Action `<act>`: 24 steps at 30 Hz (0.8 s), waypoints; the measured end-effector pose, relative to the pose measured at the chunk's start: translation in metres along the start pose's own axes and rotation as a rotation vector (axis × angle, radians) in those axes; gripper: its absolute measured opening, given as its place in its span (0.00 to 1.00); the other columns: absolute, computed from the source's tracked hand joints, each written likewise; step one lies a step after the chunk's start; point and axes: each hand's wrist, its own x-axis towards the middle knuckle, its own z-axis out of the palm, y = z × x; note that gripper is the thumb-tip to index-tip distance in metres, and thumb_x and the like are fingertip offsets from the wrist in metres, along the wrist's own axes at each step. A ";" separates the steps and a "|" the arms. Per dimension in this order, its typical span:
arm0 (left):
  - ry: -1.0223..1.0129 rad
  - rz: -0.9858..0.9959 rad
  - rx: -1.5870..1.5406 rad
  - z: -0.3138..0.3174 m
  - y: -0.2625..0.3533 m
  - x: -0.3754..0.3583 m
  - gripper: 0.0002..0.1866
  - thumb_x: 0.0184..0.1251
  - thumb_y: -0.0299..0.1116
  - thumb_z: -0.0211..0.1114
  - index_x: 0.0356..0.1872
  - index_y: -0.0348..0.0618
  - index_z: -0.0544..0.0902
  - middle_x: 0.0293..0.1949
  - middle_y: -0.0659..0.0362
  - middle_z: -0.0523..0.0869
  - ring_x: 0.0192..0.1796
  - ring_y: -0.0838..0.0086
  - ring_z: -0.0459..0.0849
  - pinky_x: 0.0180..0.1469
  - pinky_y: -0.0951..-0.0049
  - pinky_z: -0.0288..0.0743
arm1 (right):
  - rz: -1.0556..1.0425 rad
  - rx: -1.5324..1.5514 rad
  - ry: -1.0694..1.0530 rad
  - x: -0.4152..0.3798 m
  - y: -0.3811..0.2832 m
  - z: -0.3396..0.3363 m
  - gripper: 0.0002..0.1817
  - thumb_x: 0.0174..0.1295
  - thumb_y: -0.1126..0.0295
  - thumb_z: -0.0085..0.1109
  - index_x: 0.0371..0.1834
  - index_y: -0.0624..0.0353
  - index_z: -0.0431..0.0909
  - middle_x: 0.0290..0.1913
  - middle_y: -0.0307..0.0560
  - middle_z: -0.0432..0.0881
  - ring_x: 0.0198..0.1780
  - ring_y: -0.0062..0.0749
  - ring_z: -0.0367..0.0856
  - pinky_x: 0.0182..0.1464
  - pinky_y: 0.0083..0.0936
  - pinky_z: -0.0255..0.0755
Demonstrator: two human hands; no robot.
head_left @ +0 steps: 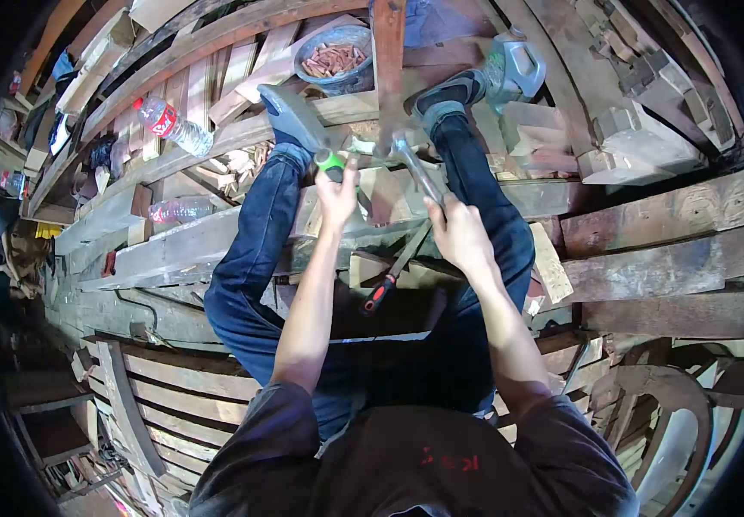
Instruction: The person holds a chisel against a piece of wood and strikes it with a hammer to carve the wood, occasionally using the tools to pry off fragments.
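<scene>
My left hand [337, 191] grips a tool with a green handle [329, 160], held just in front of my knees. My right hand [460, 231] is closed on the handle of a metal hammer [415, 168] whose head rests near an upright wooden post [388, 60]. Between my legs lies a small wooden piece [382, 194] on a plank. My feet in grey shoes [290, 112] rest on the timber ahead. A red-handled tool [386, 280] lies under my right forearm.
A round bowl of reddish pegs [335, 59] stands ahead. Plastic bottles [172, 123] lie on the left planks, a grey jug [514, 67] at the right. Stacked planks, wood blocks [639, 142] and chair parts [156, 388] surround me.
</scene>
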 end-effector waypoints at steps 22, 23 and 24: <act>0.240 0.000 -0.377 -0.048 0.053 -0.014 0.09 0.69 0.21 0.58 0.31 0.44 0.69 0.25 0.64 0.69 0.24 0.80 0.66 0.28 0.76 0.64 | 0.095 -0.142 -0.103 -0.019 0.080 0.060 0.24 0.71 0.52 0.51 0.40 0.67 0.81 0.34 0.72 0.83 0.40 0.67 0.84 0.44 0.54 0.79; 0.246 0.019 -0.403 -0.048 0.051 -0.016 0.09 0.70 0.21 0.58 0.30 0.43 0.70 0.25 0.63 0.69 0.24 0.80 0.65 0.28 0.76 0.64 | 0.127 -0.154 -0.119 -0.024 0.076 0.055 0.24 0.72 0.51 0.50 0.42 0.66 0.81 0.35 0.73 0.83 0.42 0.67 0.84 0.45 0.55 0.78; 0.245 0.018 -0.396 -0.049 0.050 -0.019 0.09 0.70 0.21 0.58 0.30 0.43 0.70 0.25 0.63 0.69 0.24 0.80 0.66 0.28 0.76 0.64 | 0.169 -0.180 -0.136 -0.028 0.072 0.050 0.24 0.72 0.51 0.50 0.41 0.66 0.81 0.35 0.73 0.83 0.42 0.67 0.83 0.45 0.55 0.78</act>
